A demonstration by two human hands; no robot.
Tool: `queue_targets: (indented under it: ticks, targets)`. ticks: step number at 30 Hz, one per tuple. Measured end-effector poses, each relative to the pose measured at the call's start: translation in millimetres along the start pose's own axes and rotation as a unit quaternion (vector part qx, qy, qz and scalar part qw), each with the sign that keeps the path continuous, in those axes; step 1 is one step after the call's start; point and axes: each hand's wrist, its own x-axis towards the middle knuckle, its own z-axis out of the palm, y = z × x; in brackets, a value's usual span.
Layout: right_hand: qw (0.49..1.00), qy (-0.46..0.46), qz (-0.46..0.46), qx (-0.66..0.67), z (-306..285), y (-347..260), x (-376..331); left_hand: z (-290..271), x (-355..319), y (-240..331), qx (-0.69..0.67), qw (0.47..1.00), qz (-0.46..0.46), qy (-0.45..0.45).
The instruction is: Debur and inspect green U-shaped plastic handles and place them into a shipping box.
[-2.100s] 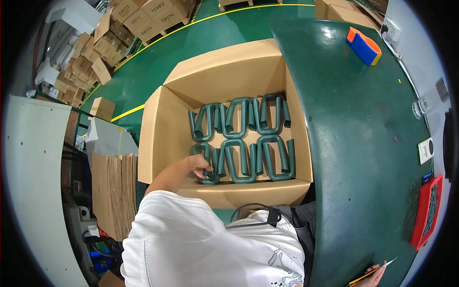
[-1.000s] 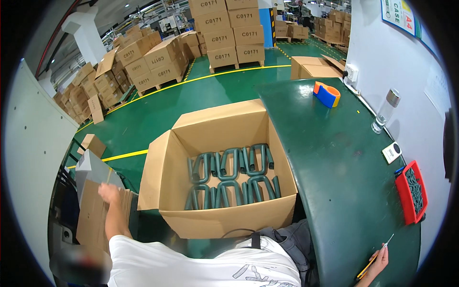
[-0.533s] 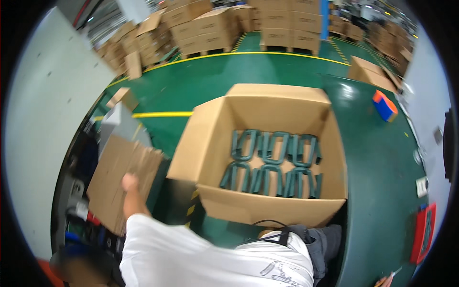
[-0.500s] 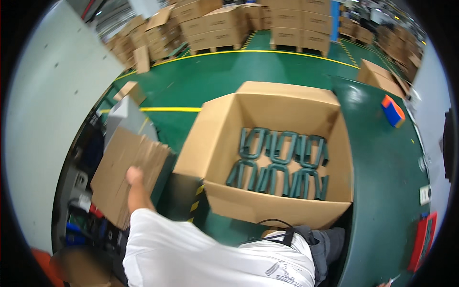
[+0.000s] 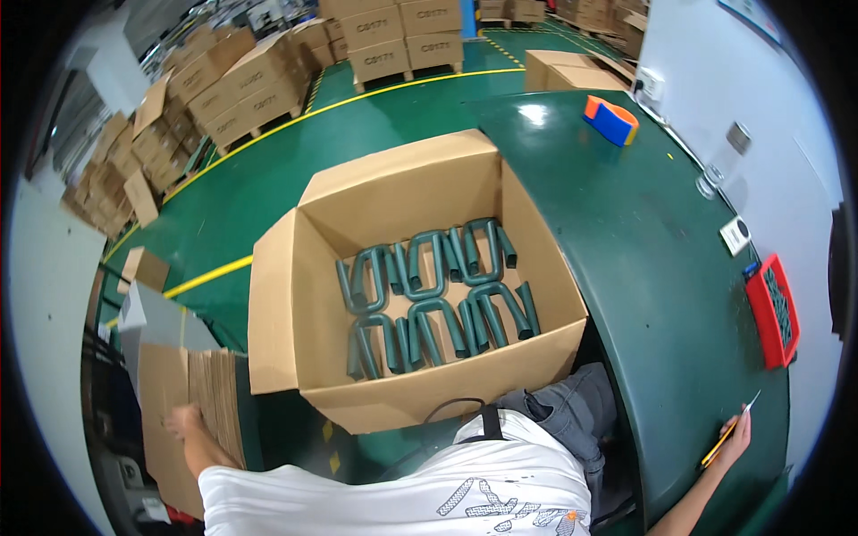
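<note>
My left hand [image 5: 185, 422] is at the stack of upright brown cardboard sheets [image 5: 214, 393] on the left, its fingers bent over the outermost sheet [image 5: 161, 456]; they are slightly blurred. Over the green table on the right, my right hand [image 5: 736, 438] is closed around a slim yellow-and-black utility knife [image 5: 715, 449], its pale blade pointing up and away. Between my arms stands an open cardboard box [image 5: 429, 389]. Inside, several dark green bent tubes [image 5: 433, 263], shaped like U-frames, lie in two rows on a cardboard layer.
The green table [image 5: 617, 241] carries an orange-and-blue tape dispenser [image 5: 612, 121], a red bin [image 5: 769, 313] of small green parts and a white device [image 5: 735, 235]. A grey container [image 5: 156, 322] stands behind the sheets. Stacked cartons [image 5: 250, 89] on pallets line the far floor.
The view has swung right, so the box and sheets appear farther left. My right hand with the utility knife has come fully into view. My left hand stays at the cardboard sheets.
</note>
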Motion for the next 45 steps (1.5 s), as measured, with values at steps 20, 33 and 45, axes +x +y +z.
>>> queue_targets:
  ticks: [20, 33, 45]
  targets:
    - [0.998, -0.037, 0.019, 0.041, 16, 1, -13, -87, -329, 232, -0.2, 0.548, 0.808, 0.089]
    - [0.998, -0.036, 0.048, 0.034, 26, -16, -24, 50, -503, 218, -0.07, 0.196, 0.94, -0.27]
    - [0.999, -0.019, 0.047, 0.008, 26, -15, -29, 76, -512, 230, 0.01, 0.23, 0.937, -0.263]
